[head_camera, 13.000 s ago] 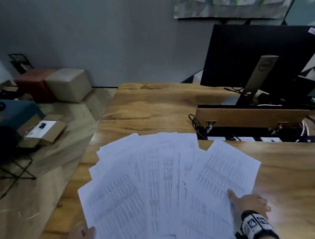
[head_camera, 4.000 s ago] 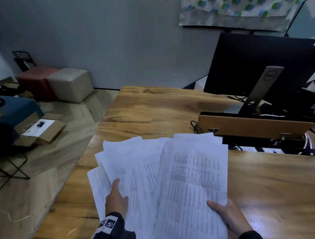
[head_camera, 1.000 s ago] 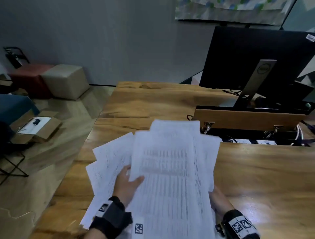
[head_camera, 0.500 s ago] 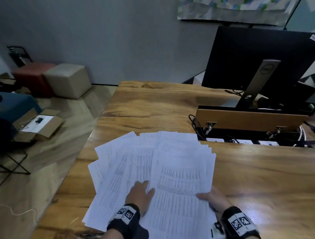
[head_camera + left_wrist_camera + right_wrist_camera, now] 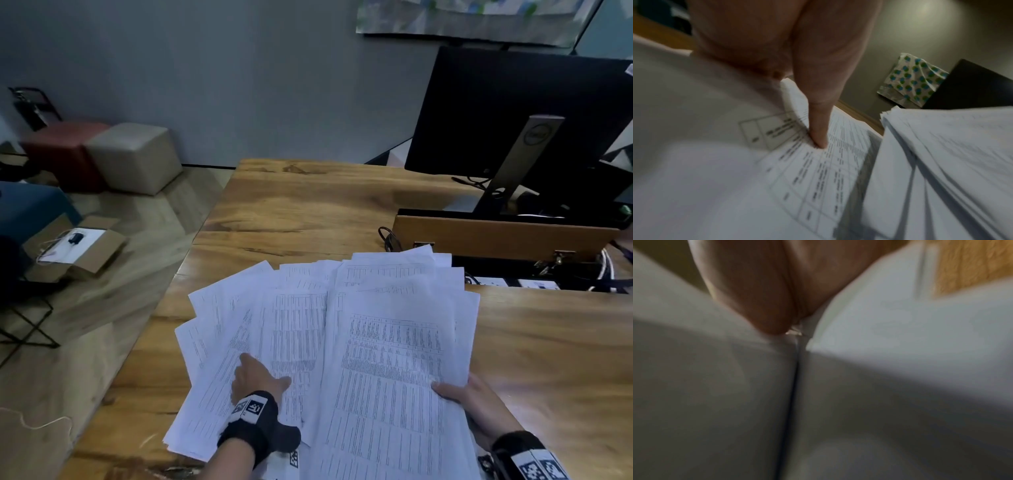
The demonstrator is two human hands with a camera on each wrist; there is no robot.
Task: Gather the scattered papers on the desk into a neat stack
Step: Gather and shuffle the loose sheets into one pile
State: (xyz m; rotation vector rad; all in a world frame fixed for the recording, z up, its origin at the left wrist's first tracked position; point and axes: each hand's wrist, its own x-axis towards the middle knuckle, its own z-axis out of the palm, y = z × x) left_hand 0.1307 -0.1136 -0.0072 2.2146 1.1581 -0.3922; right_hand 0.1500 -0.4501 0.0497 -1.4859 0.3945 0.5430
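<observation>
While the papers point(image 5: 308, 329) lie fanned across the near part of the wooden desk point(image 5: 308, 209), your left hand point(image 5: 255, 377) rests flat on the left-hand sheets, its fingers straight and spread, one fingertip pressing into a printed table in the left wrist view. Your right hand point(image 5: 474, 404) grips the right edge of the thicker bundle, thumb lying on the top sheet and the other fingers tucked beneath, out of sight. The sheets are thin white rectangles printed with dense grey tables; the bundle on the right is roughly squared, its layered edges stepped slightly, while the left ones splay outward at angles with their corners jutting apart. The desk surface is glossy, warm brown, with dark streaks of grain. Beyond the papers stands a black monitor point(image 5: 513, 116) on a slim grey stand, behind a long wooden box point(image 5: 496, 236) with metal clasps. On the floor to the left sit two padded cube stools point(image 5: 133, 157), one beige and one red, and an open cardboard box point(image 5: 78, 246).
</observation>
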